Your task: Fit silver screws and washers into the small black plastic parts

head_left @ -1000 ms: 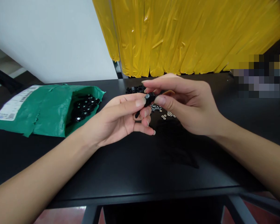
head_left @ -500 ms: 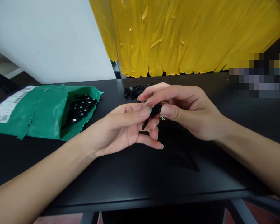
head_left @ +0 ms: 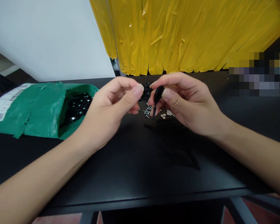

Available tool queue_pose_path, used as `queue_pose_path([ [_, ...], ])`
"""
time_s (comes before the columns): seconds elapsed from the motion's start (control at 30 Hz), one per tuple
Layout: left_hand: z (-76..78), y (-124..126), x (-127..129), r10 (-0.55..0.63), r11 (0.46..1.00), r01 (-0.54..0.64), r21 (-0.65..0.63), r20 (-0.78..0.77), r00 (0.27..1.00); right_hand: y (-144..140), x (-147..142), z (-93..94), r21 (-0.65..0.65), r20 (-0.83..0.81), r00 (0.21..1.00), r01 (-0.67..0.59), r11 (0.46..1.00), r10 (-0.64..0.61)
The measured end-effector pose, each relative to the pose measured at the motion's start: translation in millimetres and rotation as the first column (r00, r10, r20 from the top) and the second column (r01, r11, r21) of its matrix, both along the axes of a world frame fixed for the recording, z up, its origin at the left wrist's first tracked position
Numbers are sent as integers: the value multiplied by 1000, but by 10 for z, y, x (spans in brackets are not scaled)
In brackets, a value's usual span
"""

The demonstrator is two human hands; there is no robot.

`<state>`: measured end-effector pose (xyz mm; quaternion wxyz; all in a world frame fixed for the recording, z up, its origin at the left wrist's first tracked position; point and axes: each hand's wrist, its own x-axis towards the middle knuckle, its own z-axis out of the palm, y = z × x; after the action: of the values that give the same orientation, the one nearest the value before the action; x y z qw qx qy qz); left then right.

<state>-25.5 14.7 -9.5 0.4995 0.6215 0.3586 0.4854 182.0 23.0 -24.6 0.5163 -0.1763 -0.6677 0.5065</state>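
Between the thumb and fingers of my right hand is a small black plastic part, its thin stem pointing down. My left hand is just to the left, apart from that part, its thumb and index fingertip pressed together. Whatever that pinch holds, if anything, is hidden. Behind the fingertips lie a pile of small black pieces, partly covered by my hands, and a cluster of silver screws. Several small pale washers lie under my right hand.
On the left of the black table lies a torn green plastic bag, its mouth facing right, with many black parts inside. A white panel and yellow plastic strips stand behind the table. The far right is pixelated.
My hands have moved apart. My left hand has let go of the black part and drawn back left, and the part now hangs stem-down in my right hand. The screws have come into view.
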Motion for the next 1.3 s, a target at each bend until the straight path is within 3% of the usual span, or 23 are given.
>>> queue_pose_path([
  [0.13,-37,23,-12,-56,995,58,78,-23,998,-17,-57,-26,4,-56,998,-26,1000,26],
  [0.33,-37,-14,27,-152,985,151,82,12,988,-72,-89,-16,-72,-103,984,-152,986,145],
  [0.47,-36,-42,36,-190,981,188,56,31,981,-102,-67,0,-104,-67,988,-147,984,140],
  [0.73,-124,15,-37,-134,991,134,27,-23,991,-76,-44,-4,-150,-35,986,-164,975,161],
  [1.03,-15,13,-17,-259,935,286,-207,148,954,-81,-44,-7,-141,-48,976,-215,966,210],
  [1.3,-64,7,-40,-157,987,157,-22,-5,988,-89,-47,3,-141,-32,981,-196,970,193],
])
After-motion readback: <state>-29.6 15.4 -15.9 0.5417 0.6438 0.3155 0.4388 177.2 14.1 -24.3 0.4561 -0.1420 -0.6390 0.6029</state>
